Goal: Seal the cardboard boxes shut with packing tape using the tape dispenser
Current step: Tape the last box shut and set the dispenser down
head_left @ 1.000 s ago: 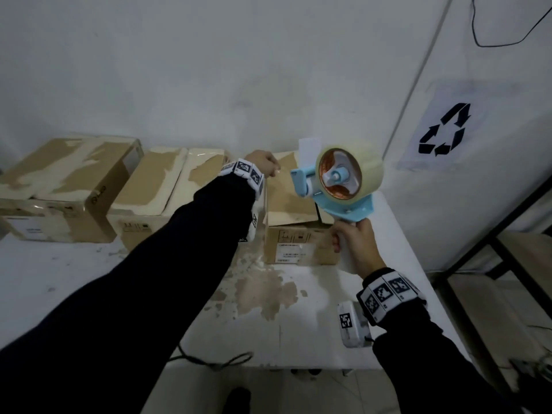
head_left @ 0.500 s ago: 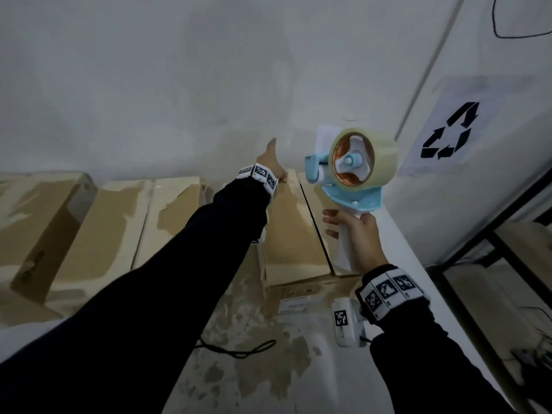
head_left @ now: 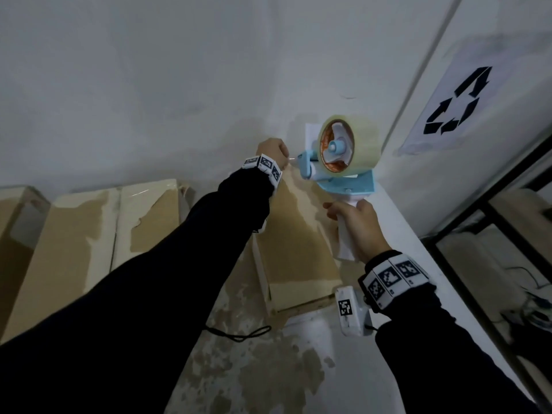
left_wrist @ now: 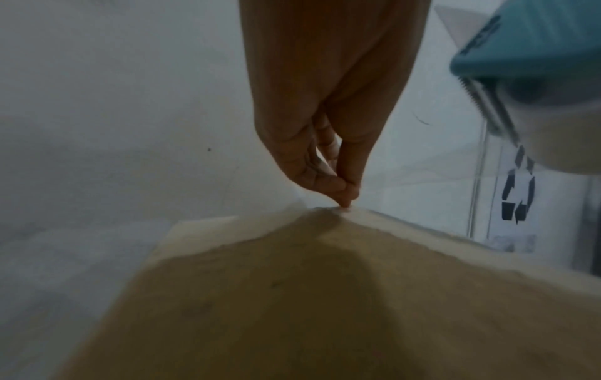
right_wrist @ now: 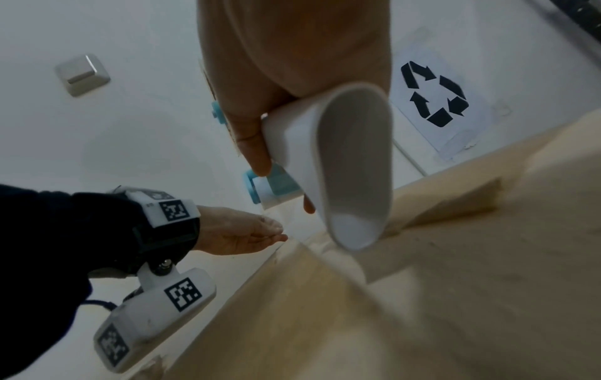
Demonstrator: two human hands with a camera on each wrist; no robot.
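The blue tape dispenser (head_left: 343, 174) carries a roll of clear tape (head_left: 349, 144) and hovers over the far end of the rightmost cardboard box (head_left: 298, 240). My right hand (head_left: 354, 225) grips its white handle (right_wrist: 341, 167). My left hand (head_left: 283, 158) is just left of the dispenser's front and pinches the tape end (left_wrist: 344, 205) between thumb and fingertips. In the left wrist view that pinch sits right at the far top edge of the box (left_wrist: 325, 295). A clear strip (left_wrist: 481, 180) runs from there up to the dispenser's toothed blade (left_wrist: 478, 102).
Two more cardboard boxes (head_left: 146, 216) (head_left: 59, 252) stand in a row to the left against the white wall. The white table (head_left: 268, 375) has peeled brown patches. A recycling sign (head_left: 454, 106) hangs at right, above a black shelf frame (head_left: 493, 210).
My left hand went from raised, straight fingers by the wall to pinching the tape end at the dispenser. The dispenser moved up and further over the box's far end.
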